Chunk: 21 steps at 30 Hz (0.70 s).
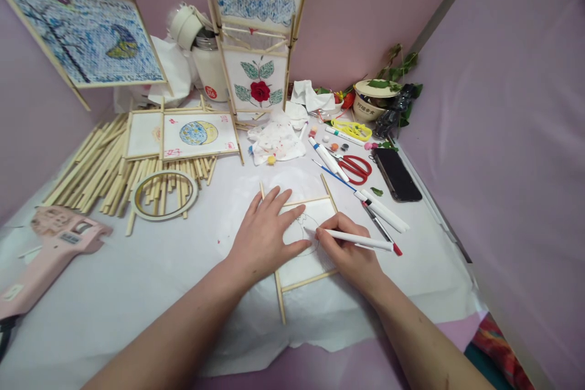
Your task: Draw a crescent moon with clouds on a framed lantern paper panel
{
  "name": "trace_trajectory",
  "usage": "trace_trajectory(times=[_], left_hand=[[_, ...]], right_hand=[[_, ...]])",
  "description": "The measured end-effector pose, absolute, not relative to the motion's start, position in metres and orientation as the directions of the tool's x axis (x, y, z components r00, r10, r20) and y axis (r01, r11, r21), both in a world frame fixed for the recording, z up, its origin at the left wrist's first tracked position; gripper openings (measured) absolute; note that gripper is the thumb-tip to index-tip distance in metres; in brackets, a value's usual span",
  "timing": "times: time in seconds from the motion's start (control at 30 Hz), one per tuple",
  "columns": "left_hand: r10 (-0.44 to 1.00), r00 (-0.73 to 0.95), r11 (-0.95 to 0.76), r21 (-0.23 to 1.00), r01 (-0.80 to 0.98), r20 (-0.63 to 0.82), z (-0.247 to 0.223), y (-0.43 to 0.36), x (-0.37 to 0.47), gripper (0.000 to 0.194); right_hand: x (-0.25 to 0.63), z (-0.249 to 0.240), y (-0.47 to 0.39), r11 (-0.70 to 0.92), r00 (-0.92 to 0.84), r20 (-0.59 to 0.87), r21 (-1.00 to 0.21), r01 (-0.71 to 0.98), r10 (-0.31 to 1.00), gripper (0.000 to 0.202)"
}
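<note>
Left hand (265, 234): My fingers are spread wide and lie flat over the left side of the panel, gripping nothing.
Right hand (350, 250): My thumb and fingers are pinched around a white pen (361, 239), its tip pointing left at the paper. I cannot tell whether the tip touches.
Panel (297, 271): White paper in a frame of thin wooden sticks, lying flat under my left fingers and reaching across to my right ones.
Frame: Looks built; the top and bottom sticks show, while my hands cover parts of the sides.
Outline (315, 219): Thin curved lines, seemingly a rough circle, between my two thumbs, partly hidden by my fingers.
Done so far: Some line work, so I judge the drawing to be at an early stage.
Left to do: I see no colour on this paper; the rest of the lines, and perhaps colouring, seem to remain.
Beyond my fingertips: A rose panel (249, 76) stands upright, coloured in.
Ahead, left of my left fingers: A globe panel (173, 146), also coloured, lies on loose sticks (91, 164).
Just beyond my right fingers: Markers (329, 158) and red scissors (359, 167), with a phone (397, 173) farther right.
</note>
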<state>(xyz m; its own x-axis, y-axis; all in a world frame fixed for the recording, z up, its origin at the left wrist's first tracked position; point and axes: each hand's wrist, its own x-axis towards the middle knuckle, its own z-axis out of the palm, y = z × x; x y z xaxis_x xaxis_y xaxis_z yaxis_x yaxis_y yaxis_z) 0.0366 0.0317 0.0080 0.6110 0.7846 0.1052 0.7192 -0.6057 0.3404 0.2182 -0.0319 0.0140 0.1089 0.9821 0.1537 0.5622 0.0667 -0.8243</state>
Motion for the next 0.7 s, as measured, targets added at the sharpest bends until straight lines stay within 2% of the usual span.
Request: trace_trajectory(times=[0.7], left_hand=[[0.787, 0.606, -0.605, 0.336, 0.722, 0.115, 0.0073, 0.0317, 0.0376, 0.059]], right_hand=[[0.2188, 0.0127, -0.0323, 0.094, 0.094, 0.175, -0.824, 0.559, 0.98, 0.016]])
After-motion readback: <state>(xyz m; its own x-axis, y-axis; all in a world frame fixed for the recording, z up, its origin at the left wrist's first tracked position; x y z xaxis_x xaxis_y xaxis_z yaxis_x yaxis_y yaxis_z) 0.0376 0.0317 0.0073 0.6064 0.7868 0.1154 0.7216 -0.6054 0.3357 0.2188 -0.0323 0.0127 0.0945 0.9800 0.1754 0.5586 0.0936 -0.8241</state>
